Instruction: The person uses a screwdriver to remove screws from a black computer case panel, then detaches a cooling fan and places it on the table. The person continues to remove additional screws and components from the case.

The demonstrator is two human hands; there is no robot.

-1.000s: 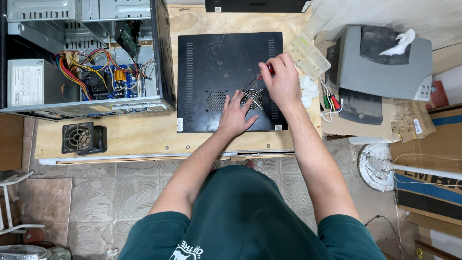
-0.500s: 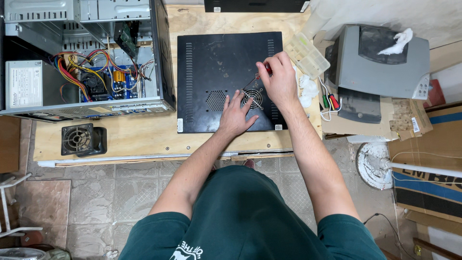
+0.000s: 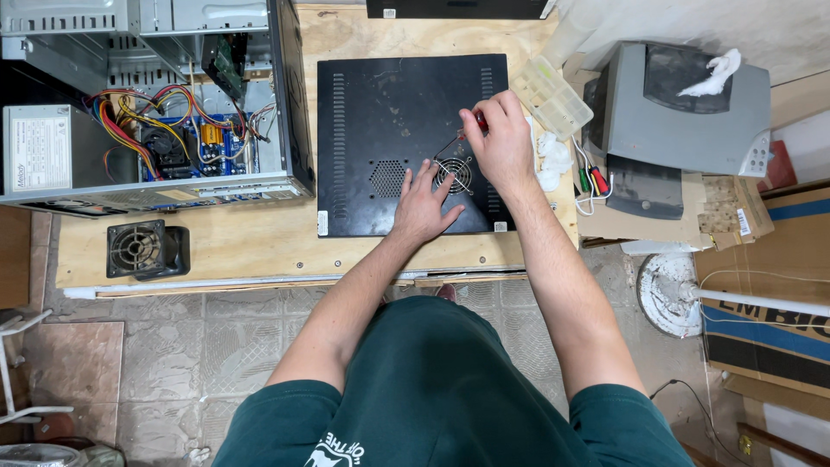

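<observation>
Though gripped, screwdriver (image 3: 471, 130) under right hand (image 3: 500, 143)

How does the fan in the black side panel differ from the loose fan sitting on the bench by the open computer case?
The panel fan sits flush in the flat black side panel, showing a round wire grille; the loose fan stands free on the wooden bench in a boxy black housing. The left hand rests beside the panel fan and the right hand brings a red-handled screwdriver to it; nothing touches the loose fan. Both are dark with round grilles.
</observation>
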